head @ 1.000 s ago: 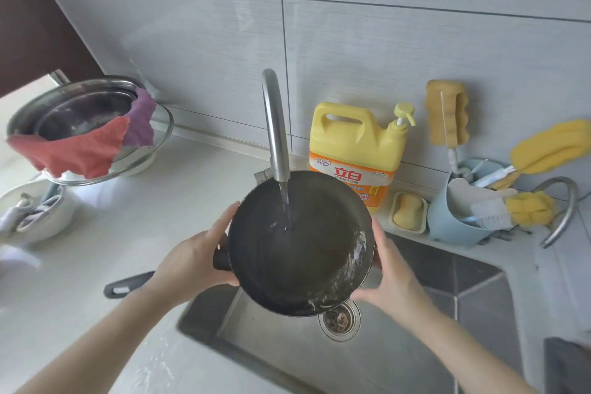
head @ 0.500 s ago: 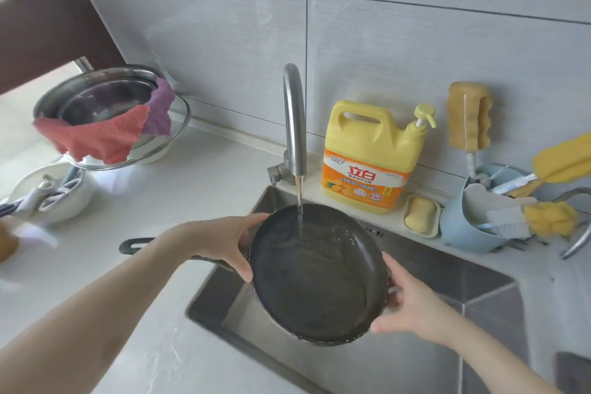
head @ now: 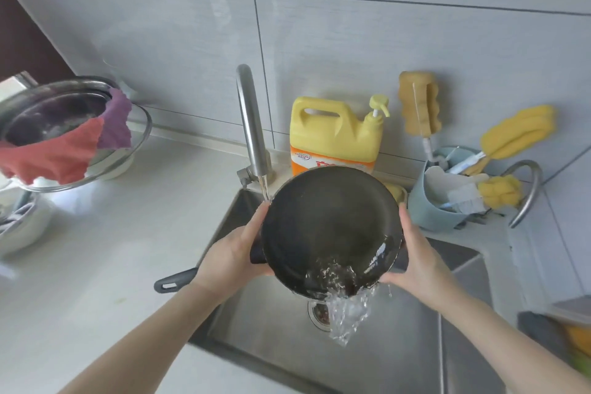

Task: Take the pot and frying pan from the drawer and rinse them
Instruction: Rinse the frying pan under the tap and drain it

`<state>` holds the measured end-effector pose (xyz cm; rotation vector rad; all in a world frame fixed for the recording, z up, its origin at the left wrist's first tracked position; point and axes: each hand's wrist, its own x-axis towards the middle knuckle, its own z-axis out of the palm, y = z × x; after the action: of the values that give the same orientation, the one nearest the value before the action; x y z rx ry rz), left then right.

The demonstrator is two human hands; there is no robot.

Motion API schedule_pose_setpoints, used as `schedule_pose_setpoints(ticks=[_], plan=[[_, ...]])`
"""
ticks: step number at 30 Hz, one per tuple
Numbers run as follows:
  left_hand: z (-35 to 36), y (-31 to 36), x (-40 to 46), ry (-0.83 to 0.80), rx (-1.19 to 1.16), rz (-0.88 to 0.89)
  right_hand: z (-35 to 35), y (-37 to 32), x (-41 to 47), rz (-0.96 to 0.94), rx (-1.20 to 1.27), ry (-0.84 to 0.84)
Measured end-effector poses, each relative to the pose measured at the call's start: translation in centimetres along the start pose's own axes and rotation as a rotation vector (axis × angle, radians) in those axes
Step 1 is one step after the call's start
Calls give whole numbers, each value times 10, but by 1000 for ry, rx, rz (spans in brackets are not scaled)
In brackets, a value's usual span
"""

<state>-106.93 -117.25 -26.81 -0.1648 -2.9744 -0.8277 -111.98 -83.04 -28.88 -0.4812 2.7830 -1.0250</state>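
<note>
A black frying pan (head: 326, 227) is held tilted toward me over the steel sink (head: 399, 339). Water pours off its lower rim down toward the drain (head: 316, 313). My left hand (head: 235, 253) grips the pan's left rim where the dark handle (head: 174, 280) joins it. My right hand (head: 412, 253) holds the right rim. The tap (head: 252, 125) runs, its stream falling at the pan's upper left edge. A steel pot (head: 54, 112) with red and purple cloths draped over its rim stands at the far left on the counter.
A yellow detergent jug (head: 335, 134) stands behind the pan against the tiled wall. A blue caddy (head: 428, 208) with brushes and yellow sponges sits at the right. White bowls (head: 19, 224) are at the left edge. A dark container (head: 556, 326) lies at the lower right.
The pan has been shifted right of the stream and tipped toward me, so the water in it now spills out over the lower rim. Both hands stay on the pan.
</note>
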Motion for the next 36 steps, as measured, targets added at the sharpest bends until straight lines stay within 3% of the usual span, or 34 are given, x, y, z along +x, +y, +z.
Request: schedule_pose_setpoints(ticks=[8, 12, 13, 16, 19, 23, 26, 30, 36], plan=[[0, 12, -8, 565, 268, 426, -21, -13, -10, -188, -208, 496], [-15, 21, -7, 693, 299, 557, -43, -24, -12, -222, -472, 396], [-19, 24, -6, 700, 303, 569, -47, -27, -10, -167, -452, 369], [-28, 33, -1, 715, 320, 606, -59, -31, -20, -117, -207, 552], [-30, 38, 2, 702, 312, 618, -64, -39, -21, -96, -68, 537], [-19, 40, 3, 621, 292, 596, -56, -19, -25, -148, -153, 621], [4, 40, 1, 525, 282, 514, -38, -1, -34, -98, -164, 529], [50, 29, -8, 171, 117, 245, -9, 36, -54, 16, -64, 195], [125, 0, 4, -391, 24, -11, 39, 84, -68, 367, -9, -202]])
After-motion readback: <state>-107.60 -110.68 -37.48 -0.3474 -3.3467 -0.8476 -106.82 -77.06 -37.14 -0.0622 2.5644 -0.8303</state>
